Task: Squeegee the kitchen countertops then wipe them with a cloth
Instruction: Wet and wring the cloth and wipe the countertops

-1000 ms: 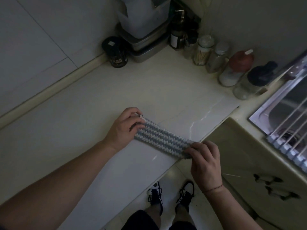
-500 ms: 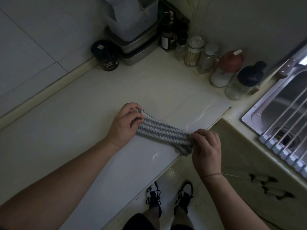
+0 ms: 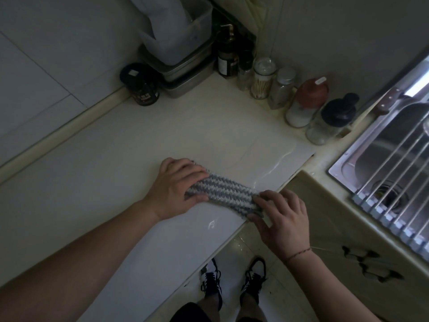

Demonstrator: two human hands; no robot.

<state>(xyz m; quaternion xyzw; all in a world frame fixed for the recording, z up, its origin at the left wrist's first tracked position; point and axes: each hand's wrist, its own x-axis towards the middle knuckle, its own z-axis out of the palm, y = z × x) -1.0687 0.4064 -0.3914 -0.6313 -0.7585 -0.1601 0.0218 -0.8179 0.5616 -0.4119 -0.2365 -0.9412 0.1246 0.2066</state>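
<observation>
**Both hands pressing a striped cloth at the bench's front edge**

Both hands are lying on a folded grey-and-white striped knitted cloth near the front edge of the pale cream countertop. The left hand is clamped over the cloth's left end, thumb underneath the near side. The right hand is pinching the right end with its fingers, right at the bench's edge. Along the back edge, a red-capped bottle and a black-lidded glass jar are standing side by side.
</observation>
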